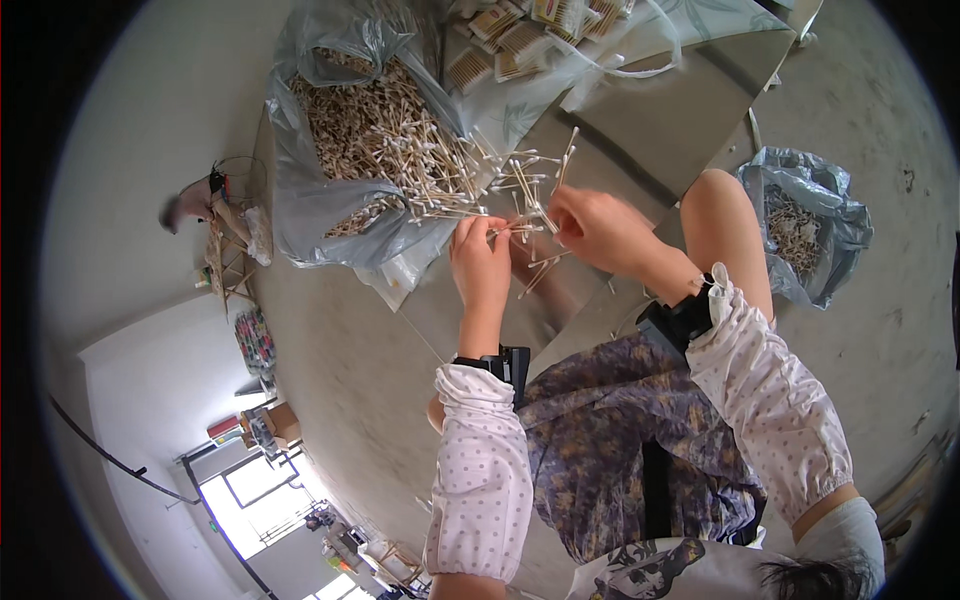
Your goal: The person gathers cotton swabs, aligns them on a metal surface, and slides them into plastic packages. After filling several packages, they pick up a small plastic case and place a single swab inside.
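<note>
Cotton swabs with wooden sticks and white tips are heaped (385,125) in a large grey plastic bag (300,215) at the upper left. More loose cotton swabs (522,180) spill out at its right side, just beyond my hands. My left hand (481,262) is closed in a pinch on a few cotton swabs beside the bag's opening. Close to its right, my right hand (600,230) is closed with swabs sticking out around its fingertips; it is slightly blurred. Exactly how many swabs each hand holds is hidden.
Clear packets of swabs (525,42) lie at the top of the table (640,150), near a white strap loop (645,72). On the floor to the right stands a smaller grey bag (850,225) with swabs inside. My bare knee (715,215) is beside the table's edge.
</note>
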`<move>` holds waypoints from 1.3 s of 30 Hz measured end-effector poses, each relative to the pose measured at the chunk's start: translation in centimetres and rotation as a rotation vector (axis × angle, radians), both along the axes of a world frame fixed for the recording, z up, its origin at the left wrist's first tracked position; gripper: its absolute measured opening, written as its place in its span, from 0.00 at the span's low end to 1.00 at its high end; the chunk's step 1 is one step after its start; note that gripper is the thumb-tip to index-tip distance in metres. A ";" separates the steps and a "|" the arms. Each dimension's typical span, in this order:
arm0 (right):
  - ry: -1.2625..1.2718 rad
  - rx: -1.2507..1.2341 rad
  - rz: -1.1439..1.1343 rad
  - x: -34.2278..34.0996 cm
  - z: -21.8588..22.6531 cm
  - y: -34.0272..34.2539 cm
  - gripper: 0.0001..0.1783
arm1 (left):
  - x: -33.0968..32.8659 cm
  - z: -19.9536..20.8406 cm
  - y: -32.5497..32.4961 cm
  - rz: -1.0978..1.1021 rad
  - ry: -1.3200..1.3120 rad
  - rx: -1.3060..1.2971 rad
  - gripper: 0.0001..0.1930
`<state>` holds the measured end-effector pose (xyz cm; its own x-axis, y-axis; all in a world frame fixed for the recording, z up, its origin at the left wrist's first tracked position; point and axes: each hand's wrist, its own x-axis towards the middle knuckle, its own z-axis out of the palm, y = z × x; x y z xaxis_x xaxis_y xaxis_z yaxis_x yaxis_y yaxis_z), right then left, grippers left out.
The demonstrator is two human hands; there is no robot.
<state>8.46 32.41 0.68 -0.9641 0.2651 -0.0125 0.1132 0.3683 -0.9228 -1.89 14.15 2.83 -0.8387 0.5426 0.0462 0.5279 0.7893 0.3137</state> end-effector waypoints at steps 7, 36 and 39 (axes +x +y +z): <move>-0.128 -0.149 0.416 0.3 -0.1 -1.4 0.06 | 0.4 0.6 -1.1 0.158 -0.172 0.248 0.05; -0.163 -0.445 0.285 -0.9 -0.3 -1.6 0.08 | 2.1 -0.7 -1.1 0.342 -0.370 0.439 0.07; -0.151 -0.559 0.225 -1.2 -0.2 -2.1 0.09 | 2.0 -0.1 -1.9 0.382 -0.502 0.602 0.07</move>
<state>7.24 30.29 0.43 -0.9724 -0.0304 -0.2312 0.2332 -0.1364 -0.9628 0.13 12.25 2.68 -0.9564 0.2224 -0.1893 -0.0516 0.5093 0.8591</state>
